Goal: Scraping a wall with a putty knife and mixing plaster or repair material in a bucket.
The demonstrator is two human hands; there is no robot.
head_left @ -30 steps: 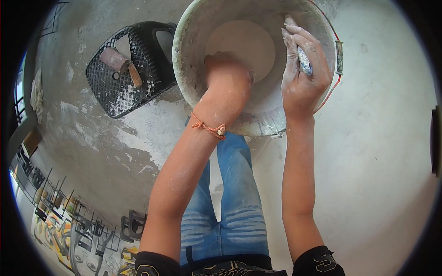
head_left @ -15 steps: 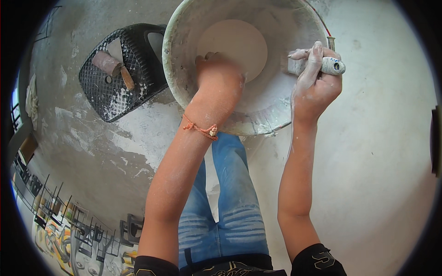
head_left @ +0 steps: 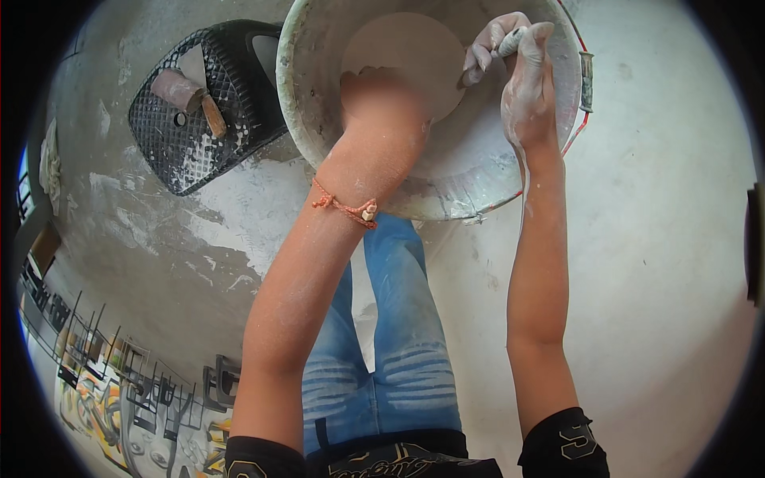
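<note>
A big round bucket [head_left: 498,187] with plaster-smeared walls stands before me. My left hand [head_left: 382,99] reaches down inside it, toward the inner left. Its fingers are partly blurred and turned away, so I cannot make out their grip. Over the bucket's right half, my right hand [head_left: 526,76] is closed on a short-handled tool [head_left: 511,41] coated in white. The handle end points up between thumb and fingers, while the tool's head is mostly hidden. White residue covers my right fingers and thumb. A smooth, blurred round patch [head_left: 406,52] covers part of the bucket's inside.
Left of the bucket is a black plastic stool [head_left: 163,155]. On it lie a wooden-handled putty knife [head_left: 213,117] and a brownish rolled piece [head_left: 177,90]. The bucket's red wire bail with its grip [head_left: 586,82] hangs outside right. White smears mark the grey floor [head_left: 215,227].
My right hand has moved up and inward over the bucket and turned, so the tool's handle no longer points right. My left hand stays inside. The view has shifted slightly.
</note>
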